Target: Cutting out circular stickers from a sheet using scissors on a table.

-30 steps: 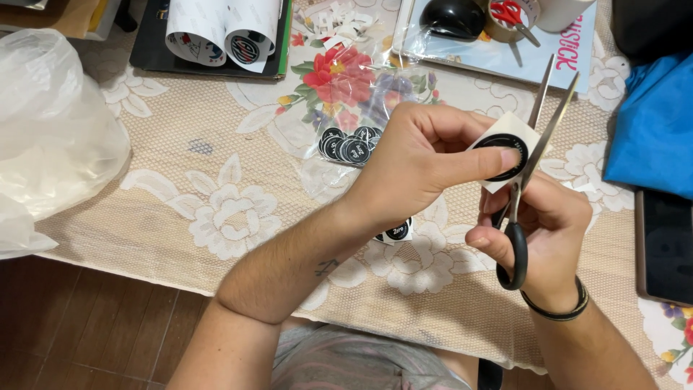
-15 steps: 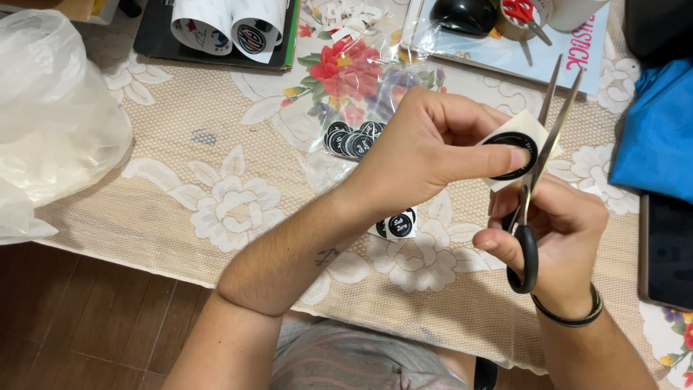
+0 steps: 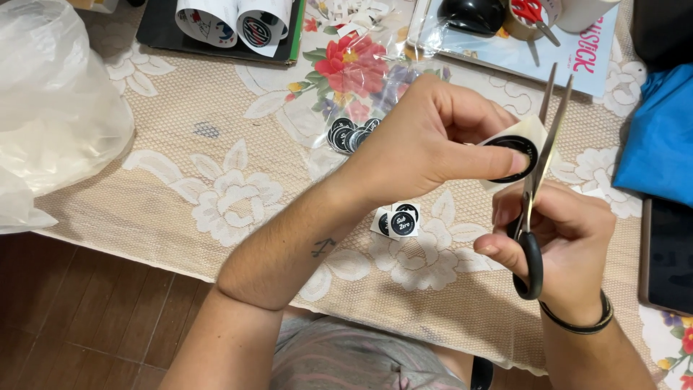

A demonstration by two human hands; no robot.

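Round black sticker on white backing pinched in left hand grip, right hand grip around black-handled scissors, blades slightly apart at sticker edge, above floral tabletop.

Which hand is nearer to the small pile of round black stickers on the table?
Left. The left hand hovers just right of the pile of round black stickers; the right hand, holding scissors, is farther right and lower.

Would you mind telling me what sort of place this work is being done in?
Probably a home table used for crafts: a floral lace tablecloth over it, a wooden floor below, and cut round stickers, the scissors and printed sticker rolls spread about.
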